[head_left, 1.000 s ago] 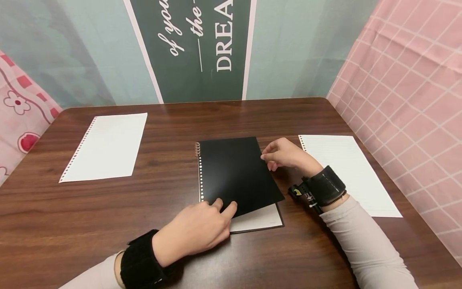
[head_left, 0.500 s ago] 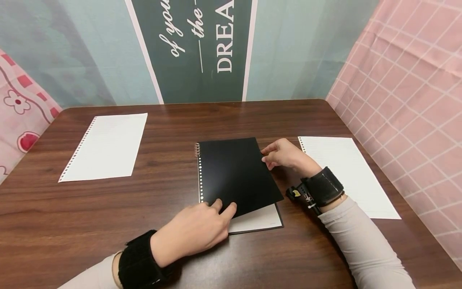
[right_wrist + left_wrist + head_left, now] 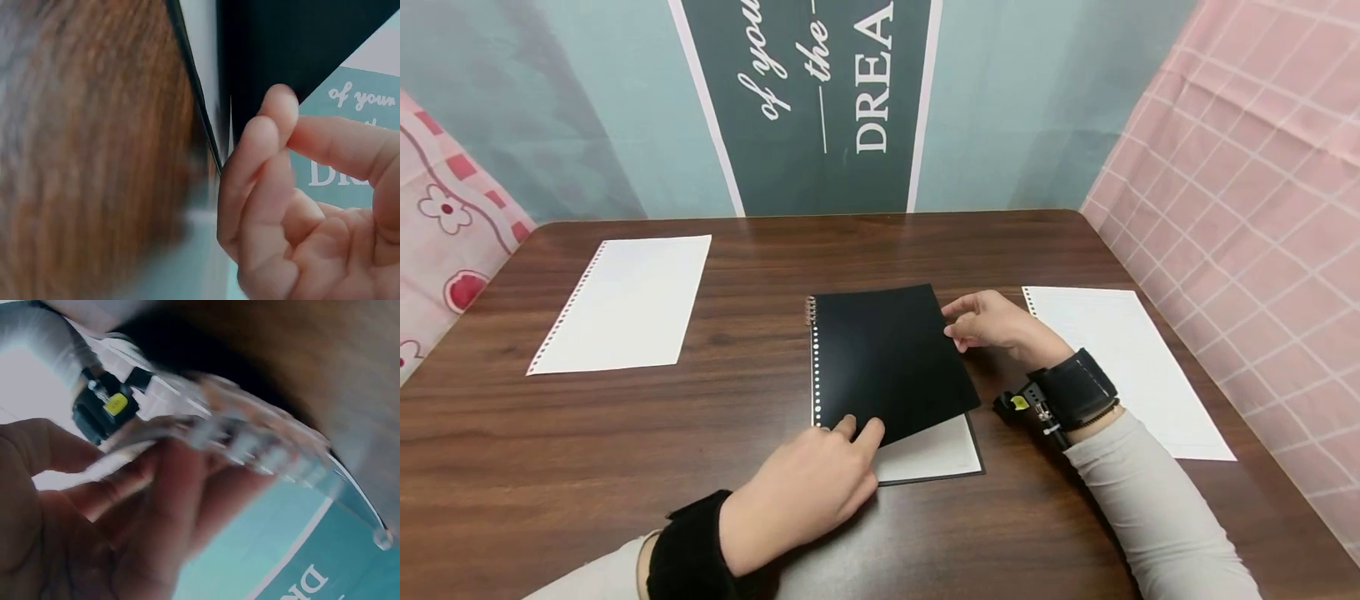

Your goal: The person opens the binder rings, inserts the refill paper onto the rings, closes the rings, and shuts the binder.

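Observation:
In the head view a black punched cover (image 3: 887, 358) lies tilted over a white-lined notebook base (image 3: 932, 454) with a dark rim. Rings (image 3: 810, 311) show at the upper left, beside the cover's row of holes. My left hand (image 3: 808, 483) grips the cover at its lower left, two fingers on top; the rings further down are hidden behind it. My right hand (image 3: 992, 325) pinches the cover's right edge between thumb and fingers. In the right wrist view, the cover (image 3: 269, 50) stands lifted apart from the base.
A white punched sheet (image 3: 625, 304) lies at the table's left. Another white sheet (image 3: 1120, 358) lies at the right, partly under the right forearm. Brown wooden tabletop (image 3: 760, 267) surrounds them, with fabric hangings behind and at both sides.
The cover's lower right corner has shifted slightly left and up, showing a little more of the white base. Both hands keep their hold, nearly in place.

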`<state>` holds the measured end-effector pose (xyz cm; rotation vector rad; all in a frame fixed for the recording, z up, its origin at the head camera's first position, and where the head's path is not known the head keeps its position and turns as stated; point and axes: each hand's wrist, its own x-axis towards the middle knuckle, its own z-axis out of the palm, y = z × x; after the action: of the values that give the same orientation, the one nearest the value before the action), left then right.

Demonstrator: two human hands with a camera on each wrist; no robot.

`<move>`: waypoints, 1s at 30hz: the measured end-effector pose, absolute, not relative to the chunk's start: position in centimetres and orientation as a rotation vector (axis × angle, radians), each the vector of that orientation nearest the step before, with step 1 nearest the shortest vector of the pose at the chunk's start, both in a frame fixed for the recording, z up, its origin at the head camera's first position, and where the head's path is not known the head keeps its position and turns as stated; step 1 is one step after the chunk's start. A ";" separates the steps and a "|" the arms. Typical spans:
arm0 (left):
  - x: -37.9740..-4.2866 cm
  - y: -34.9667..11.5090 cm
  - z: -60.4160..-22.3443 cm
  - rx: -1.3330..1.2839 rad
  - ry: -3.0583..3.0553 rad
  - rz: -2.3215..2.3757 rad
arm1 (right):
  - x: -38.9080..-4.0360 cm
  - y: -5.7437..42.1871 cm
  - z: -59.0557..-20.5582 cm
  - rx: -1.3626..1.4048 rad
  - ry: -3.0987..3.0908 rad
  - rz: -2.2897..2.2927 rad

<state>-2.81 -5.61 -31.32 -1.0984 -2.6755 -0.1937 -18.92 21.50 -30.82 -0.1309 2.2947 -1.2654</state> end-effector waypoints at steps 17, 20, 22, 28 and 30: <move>-2.4 -4.8 -30.9 -0.922 -2.737 -0.378 | -18.8 21.5 -30.0 -0.053 2.115 -1.529; -2.5 -4.7 -30.8 -0.910 -2.744 -0.410 | -18.7 21.3 -29.5 -0.054 2.132 -1.558; -2.5 -4.7 -30.8 -0.908 -2.748 -0.416 | -18.5 21.2 -29.3 -0.060 2.140 -1.581; -2.6 -5.0 -30.5 -0.904 -2.715 -0.457 | -18.2 20.9 -28.8 -0.121 2.122 -1.689; -2.6 -5.1 -30.3 -0.891 -2.722 -0.469 | -18.0 20.8 -28.7 -0.149 2.114 -1.720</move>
<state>-2.59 -5.10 -30.30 -0.8910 -2.7222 -0.4686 -18.02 20.75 -28.66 -0.1494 2.1138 -1.7204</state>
